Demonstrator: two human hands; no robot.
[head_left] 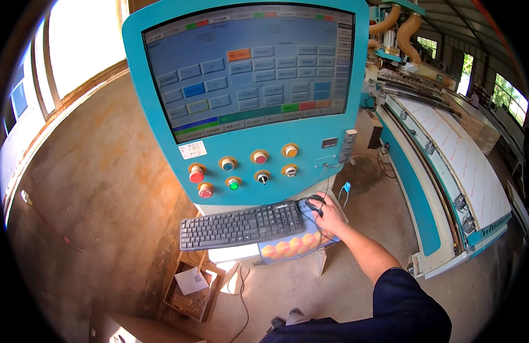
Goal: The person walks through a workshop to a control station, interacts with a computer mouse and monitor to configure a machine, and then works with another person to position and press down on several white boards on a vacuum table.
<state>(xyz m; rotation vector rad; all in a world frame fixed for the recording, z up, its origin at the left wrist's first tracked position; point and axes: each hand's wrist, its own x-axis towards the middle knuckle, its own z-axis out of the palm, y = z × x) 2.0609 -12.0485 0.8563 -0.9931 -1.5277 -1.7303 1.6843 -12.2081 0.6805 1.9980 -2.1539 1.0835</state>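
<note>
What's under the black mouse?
A blue mouse pad with orange hexagons extends under the black mouse. The patch directly beneath is hidden by the mouse and right hand.

Dark navy top (333, 328) worn; cloth plain, nearly black where shaded. Right sleeve (410, 300) cut short, wide and loosely draped, finished with fairly straight hem near elbow. Right forearm (370, 248) left bare from hem to wrist, tapered toward hand. Right hand (328, 214) likewise left bare, its fingertips partly hidden. Beyond top's front edge, dark-tipped footwear (296, 312) glimpsed, greyish material seen close behind tip; finer details too small to be told.
</note>
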